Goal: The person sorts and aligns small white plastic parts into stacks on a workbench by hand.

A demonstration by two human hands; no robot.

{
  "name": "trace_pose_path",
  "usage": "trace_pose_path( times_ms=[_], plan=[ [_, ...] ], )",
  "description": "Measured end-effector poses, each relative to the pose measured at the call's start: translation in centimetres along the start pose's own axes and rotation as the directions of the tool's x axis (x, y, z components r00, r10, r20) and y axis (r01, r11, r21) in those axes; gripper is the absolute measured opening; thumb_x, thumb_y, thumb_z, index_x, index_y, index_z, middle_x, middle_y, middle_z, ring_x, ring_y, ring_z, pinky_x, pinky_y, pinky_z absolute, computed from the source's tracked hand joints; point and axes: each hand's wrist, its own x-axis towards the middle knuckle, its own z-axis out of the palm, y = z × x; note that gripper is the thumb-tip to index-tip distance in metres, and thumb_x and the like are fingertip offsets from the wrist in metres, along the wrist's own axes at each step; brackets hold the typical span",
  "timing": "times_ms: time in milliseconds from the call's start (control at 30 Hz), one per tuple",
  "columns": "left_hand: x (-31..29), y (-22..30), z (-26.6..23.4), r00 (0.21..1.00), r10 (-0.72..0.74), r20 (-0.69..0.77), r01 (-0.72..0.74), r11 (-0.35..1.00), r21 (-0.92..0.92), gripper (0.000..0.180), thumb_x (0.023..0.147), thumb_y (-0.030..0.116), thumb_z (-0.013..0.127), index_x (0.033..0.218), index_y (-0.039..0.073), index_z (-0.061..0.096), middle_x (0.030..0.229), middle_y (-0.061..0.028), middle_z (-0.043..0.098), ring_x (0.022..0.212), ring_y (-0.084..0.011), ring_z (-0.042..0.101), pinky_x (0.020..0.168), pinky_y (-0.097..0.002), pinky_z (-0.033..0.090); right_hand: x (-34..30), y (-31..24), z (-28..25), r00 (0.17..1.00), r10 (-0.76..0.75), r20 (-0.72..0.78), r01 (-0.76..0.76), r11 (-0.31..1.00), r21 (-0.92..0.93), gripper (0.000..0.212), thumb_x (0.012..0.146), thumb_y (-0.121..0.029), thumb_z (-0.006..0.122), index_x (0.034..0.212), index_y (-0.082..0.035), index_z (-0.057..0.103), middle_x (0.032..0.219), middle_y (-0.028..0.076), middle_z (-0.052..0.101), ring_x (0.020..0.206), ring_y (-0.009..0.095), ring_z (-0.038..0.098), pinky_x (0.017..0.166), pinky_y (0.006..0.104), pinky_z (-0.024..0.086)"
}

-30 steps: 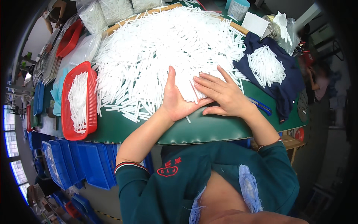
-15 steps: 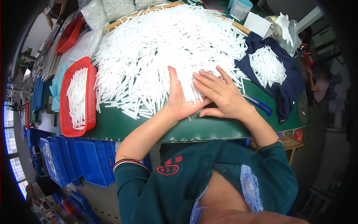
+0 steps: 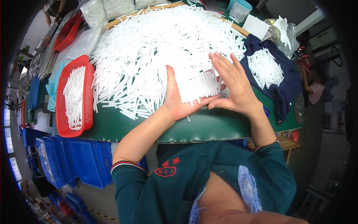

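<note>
My left hand [image 3: 174,101] lies palm up at the near edge of a big heap of white plastic sticks [image 3: 149,48]. Across its palm and fingers rests a row of white plastic sticks [image 3: 203,86], side by side, with the thumb raised clear of them. Some sticks jut out past the others on the near side. My right hand [image 3: 236,87] is just right of the row, open, its fingers spread and lifted. One stick leans upright at the row's right end, close to the right fingers; whether they touch it I cannot tell.
A red plastic basket [image 3: 89,99] with white sticks stands left. At right, a dark blue cloth [image 3: 289,84] bears another pile, and a blue-handled cutter [image 3: 266,111] lies partly behind my right wrist. Blue crates [image 3: 87,164] sit below the green tabletop [image 3: 160,130]. Filled clear bags [image 3: 93,14] stand behind.
My right hand has lifted off the sticks and swung up to the right, its fingers spreading. That uncovers the row in my left hand, which has hardly moved.
</note>
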Motion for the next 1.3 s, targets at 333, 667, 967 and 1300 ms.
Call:
trace_pose_path(
  times_ms=[333, 667, 967, 1300],
  plan=[
    [0.3, -0.3, 1.1, 0.983, -0.049, -0.177, 0.069, 0.992, 0.107, 0.107, 0.074, 0.088, 0.020, 0.147, 0.009, 0.025, 0.145, -0.0204, 0.033, 0.131, -0.0428, 0.036, 0.107, -0.0540, 0.029, -2.8, 2.3, 1.0, 0.975, 0.174, 0.136, -0.215, 0.889, 0.405, 0.104, 0.063, -0.034, 0.083, 0.145, -0.002, 0.027, 0.139, 0.017, 0.045, 0.128, 0.033, 0.044, 0.106, 0.0402, 0.033],
    [0.0, -0.2, 0.5, 0.990, -0.126, -0.062, 0.121, 0.990, -0.078, 0.114, 0.069, 0.091, 0.020, 0.146, 0.007, 0.024, 0.142, -0.0220, 0.036, 0.128, -0.0421, 0.040, 0.106, -0.0528, 0.030, -2.8, 2.2, 1.2, 0.987, 0.097, 0.125, -0.137, 0.918, 0.373, 0.104, 0.064, -0.035, 0.082, 0.146, -0.004, 0.026, 0.134, 0.015, 0.050, 0.123, 0.031, 0.048, 0.098, 0.0381, 0.042],
    [0.3, -0.4, 1.2, 0.969, -0.076, -0.234, 0.116, 0.980, 0.160, 0.115, 0.070, 0.091, 0.018, 0.147, 0.005, 0.022, 0.143, -0.0238, 0.035, 0.130, -0.0413, 0.038, 0.107, -0.0539, 0.028, -2.9, 2.6, 1.0, 0.972, 0.136, 0.191, -0.216, 0.842, 0.495, 0.107, 0.066, -0.030, 0.082, 0.148, -0.005, 0.019, 0.141, 0.017, 0.044, 0.125, 0.029, 0.047, 0.096, 0.0348, 0.041],
    [0.1, -0.9, 1.2, 0.966, -0.092, -0.242, 0.120, 0.987, 0.105, 0.114, 0.072, 0.090, 0.020, 0.146, 0.004, 0.021, 0.144, -0.0261, 0.033, 0.133, -0.0397, 0.035, 0.109, -0.0537, 0.026, -3.0, 2.0, 0.8, 0.841, 0.323, 0.434, -0.539, 0.573, 0.617, 0.079, 0.081, -0.007, 0.063, 0.148, -0.004, 0.022, 0.140, 0.015, 0.045, 0.126, 0.023, 0.045, 0.096, 0.0316, 0.040]
  ],
)
